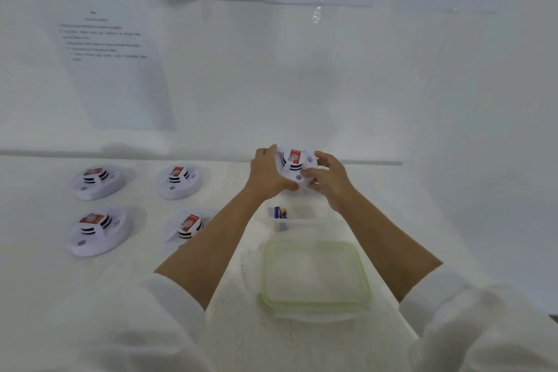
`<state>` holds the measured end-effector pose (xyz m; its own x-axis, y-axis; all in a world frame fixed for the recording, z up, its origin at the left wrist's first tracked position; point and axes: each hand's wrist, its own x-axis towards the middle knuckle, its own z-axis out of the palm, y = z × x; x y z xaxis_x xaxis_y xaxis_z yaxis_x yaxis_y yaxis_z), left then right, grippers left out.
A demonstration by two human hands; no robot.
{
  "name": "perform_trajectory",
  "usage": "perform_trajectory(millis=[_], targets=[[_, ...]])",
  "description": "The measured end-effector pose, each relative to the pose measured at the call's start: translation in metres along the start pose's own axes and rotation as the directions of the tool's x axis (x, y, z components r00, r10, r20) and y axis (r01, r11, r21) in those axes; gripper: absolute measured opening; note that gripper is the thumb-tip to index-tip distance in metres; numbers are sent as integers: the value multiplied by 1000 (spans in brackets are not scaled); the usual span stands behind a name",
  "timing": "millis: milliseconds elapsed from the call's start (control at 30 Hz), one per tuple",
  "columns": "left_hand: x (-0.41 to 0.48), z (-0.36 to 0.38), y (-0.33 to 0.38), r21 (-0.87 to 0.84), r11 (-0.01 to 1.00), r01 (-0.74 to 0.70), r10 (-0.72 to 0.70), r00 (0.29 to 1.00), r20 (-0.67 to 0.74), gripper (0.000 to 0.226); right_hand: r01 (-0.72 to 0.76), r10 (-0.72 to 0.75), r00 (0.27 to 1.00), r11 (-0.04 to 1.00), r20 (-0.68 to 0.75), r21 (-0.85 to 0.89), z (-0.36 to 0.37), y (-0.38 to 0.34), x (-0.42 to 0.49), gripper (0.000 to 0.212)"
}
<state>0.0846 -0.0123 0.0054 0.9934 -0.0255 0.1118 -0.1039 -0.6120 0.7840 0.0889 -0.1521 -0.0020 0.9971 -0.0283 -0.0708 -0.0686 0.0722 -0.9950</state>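
A white round smoke detector (295,161) with a red label on top is held above the far part of the white table (235,326). My left hand (269,174) grips its left rim, thumb under the near edge. From the right, my right hand (327,180) curls its fingers round the near right rim. Below the hands, a small clear box (297,220) holds blue and yellow batteries (280,212).
Several more smoke detectors with red labels lie in two rows at the left, such as one (99,181) at the back and one (98,231) nearer. A clear food container with a green-rimmed lid (315,276) sits near me. Printed sheets (114,69) hang on the white wall.
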Motion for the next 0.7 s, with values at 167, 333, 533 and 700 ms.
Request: perform_trajectory(millis=[167,333,533,700], targets=[[10,15,3,24,1000,-4,3,999,37,118,101,-102,993,995,63,16,-14,-5,-1,53],[24,10,5,-143,989,-46,61,993,102,120,155,-158,971,987,182,27,-16,-25,0,32],[23,-3,6,-483,872,-73,164,975,148,109,-3,2,985,1000,173,5,-22,-32,12,29],[20,-2,-2,-554,831,-49,200,956,216,116,-205,153,906,974,394,94,-17,-20,9,31]])
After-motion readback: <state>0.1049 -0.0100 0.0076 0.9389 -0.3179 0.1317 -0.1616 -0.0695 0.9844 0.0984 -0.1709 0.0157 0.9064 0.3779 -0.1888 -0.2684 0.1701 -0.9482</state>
